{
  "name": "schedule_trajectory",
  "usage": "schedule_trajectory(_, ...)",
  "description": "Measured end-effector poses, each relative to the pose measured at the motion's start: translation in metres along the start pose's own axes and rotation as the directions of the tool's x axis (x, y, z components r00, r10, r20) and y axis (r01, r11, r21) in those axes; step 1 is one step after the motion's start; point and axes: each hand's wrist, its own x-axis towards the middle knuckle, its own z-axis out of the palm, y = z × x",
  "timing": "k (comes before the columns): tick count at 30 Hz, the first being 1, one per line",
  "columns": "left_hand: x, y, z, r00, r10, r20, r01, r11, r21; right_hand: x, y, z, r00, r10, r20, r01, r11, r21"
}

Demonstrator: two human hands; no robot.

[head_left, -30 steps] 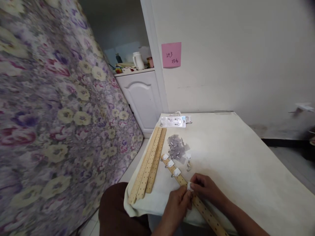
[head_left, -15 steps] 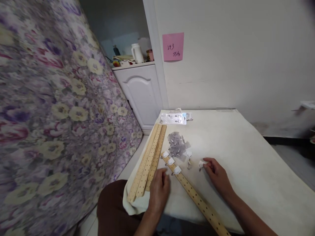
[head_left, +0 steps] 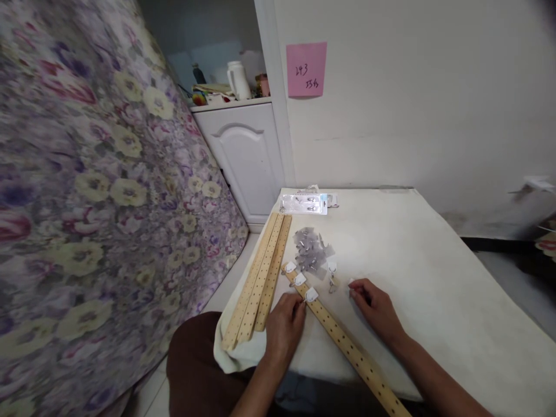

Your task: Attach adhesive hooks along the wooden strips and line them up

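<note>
We are resting the left hand beside the perforated strip, fingers curled narrowly near a white tag, presumably for steadying; whether they are gripping anything, we cannot tell. With the right hand we are pinching a small white piece, likely for fine control. The strip is running diagonally between our hands, probably for easy reach.

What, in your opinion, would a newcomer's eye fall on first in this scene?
Most likely the flowered curtain filling the left side. Next comes the pink note on the wall above the table, then the perforated wooden strip with white tags at its far end, slanting between the left hand and right hand.
</note>
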Motion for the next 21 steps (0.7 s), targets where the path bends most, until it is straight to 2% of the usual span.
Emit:
schedule_trajectory(15, -0.019, 0.014, 0.006, 0.992, 0.036, 0.122, -0.031, 0.998, -0.046, 0.001, 0.003, 0.002, 0.999, -0.020, 0.025, 0.020, 1.000, -0.016)
schedule_trajectory(21, -0.020, 0.018, -0.002, 0.991, 0.055, 0.125, -0.042, 0.994, -0.104, 0.001, 0.001, 0.002, 0.999, -0.017, 0.029, 0.017, 1.000, -0.014)
